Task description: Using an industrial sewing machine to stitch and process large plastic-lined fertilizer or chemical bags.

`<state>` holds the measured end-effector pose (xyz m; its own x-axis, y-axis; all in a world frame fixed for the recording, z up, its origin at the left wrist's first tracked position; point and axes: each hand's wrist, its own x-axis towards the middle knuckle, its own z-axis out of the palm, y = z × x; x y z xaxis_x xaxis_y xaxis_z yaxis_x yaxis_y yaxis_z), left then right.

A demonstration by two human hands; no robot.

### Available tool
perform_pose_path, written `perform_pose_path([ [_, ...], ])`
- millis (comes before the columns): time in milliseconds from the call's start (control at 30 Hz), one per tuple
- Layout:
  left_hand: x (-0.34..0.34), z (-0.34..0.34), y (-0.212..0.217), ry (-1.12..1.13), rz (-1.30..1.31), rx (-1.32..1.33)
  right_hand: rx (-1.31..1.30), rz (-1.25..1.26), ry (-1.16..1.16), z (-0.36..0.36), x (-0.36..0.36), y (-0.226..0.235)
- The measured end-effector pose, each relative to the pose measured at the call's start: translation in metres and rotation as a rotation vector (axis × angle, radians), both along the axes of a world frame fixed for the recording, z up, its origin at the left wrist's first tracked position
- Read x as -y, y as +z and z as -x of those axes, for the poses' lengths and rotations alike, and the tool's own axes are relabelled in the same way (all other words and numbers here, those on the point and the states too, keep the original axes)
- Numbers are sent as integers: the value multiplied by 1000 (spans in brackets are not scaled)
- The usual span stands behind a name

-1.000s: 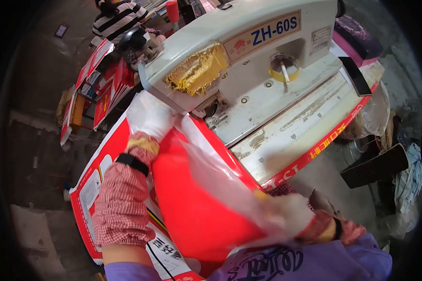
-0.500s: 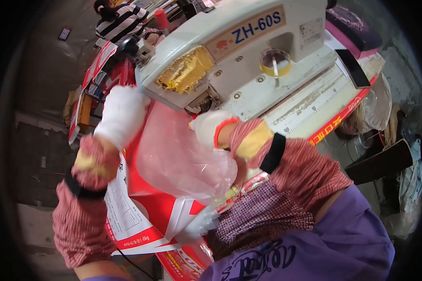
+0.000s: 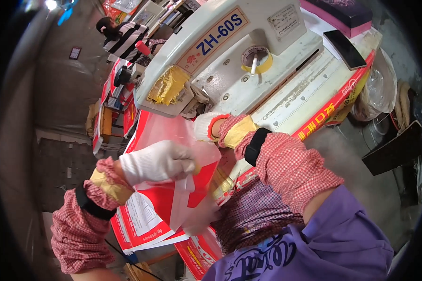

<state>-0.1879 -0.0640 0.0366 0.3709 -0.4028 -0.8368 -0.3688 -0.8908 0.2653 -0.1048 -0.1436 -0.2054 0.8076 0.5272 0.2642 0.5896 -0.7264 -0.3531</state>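
Observation:
My left hand, in a white knit glove, is closed over a clear plastic bag and red-and-white printed sacks. Its fingers curl inward; what they hold, if anything, is hidden. At the film's right edge, my right hand wears a white glove with a red cuff. It is close beside the head of a pale grey sewing machine, and its fingers are hidden. Yellow tape or cloth covers part of the machine head. Below my left hand, loose film is smeared by motion.
A yellow tape roll hangs on the machine's side. On the worktop lie a black phone and a dark purple box. A wooden board juts out at right. Another person sits at the far left.
My left hand has come nearer and rightward, across the plastic. The right hand has shifted slightly left beside the machine head. The film looks lower and more crumpled; the whole view has shifted.

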Motion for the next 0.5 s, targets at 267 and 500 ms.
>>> perform_pose_path([
  [267,-27,68,41,-752,-572,351,-373,-27,-265,14,-9,21],
  [500,-19,65,45,-506,-684,426,-370,-158,-354,31,-7,36],
])
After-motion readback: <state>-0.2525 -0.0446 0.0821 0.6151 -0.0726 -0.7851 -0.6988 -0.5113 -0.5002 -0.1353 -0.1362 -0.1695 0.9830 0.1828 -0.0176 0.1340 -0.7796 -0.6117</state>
